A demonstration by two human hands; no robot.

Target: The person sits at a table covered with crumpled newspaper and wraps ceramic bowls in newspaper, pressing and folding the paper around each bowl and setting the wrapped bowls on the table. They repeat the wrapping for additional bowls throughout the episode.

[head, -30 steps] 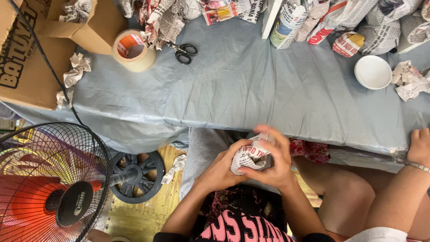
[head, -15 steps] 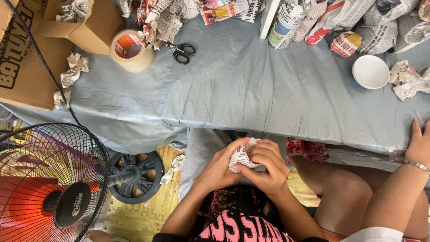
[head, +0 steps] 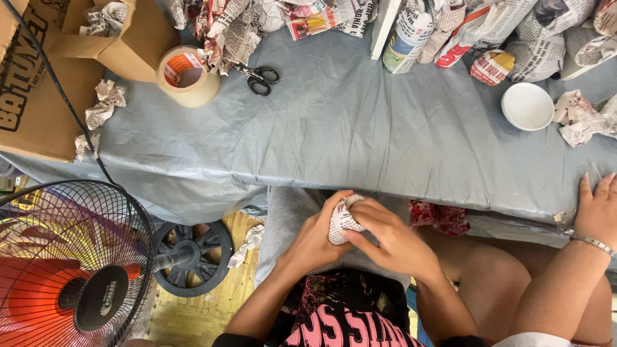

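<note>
Both my hands close around a small bundle wrapped in newspaper (head: 340, 222), held in my lap just below the table's front edge. My left hand (head: 315, 238) cups it from the left and underneath. My right hand (head: 392, 238) covers it from the right, fingers pressing on the paper. The bundle is mostly hidden by my fingers. The table is covered with a grey-blue cloth (head: 360, 141).
On the cloth lie black scissors (head: 260, 78), a roll of brown tape (head: 186, 76), a white bowl (head: 527, 106) and several newspaper-wrapped items along the back. A cardboard box (head: 45, 83) stands at left, a floor fan (head: 71, 270) below it. Another person's hand (head: 598, 209) rests on the table's right edge.
My hands have closed tighter over the bundle and lowered slightly; less of the newspaper shows now. The other person's hand has shifted a little further onto the table edge.
</note>
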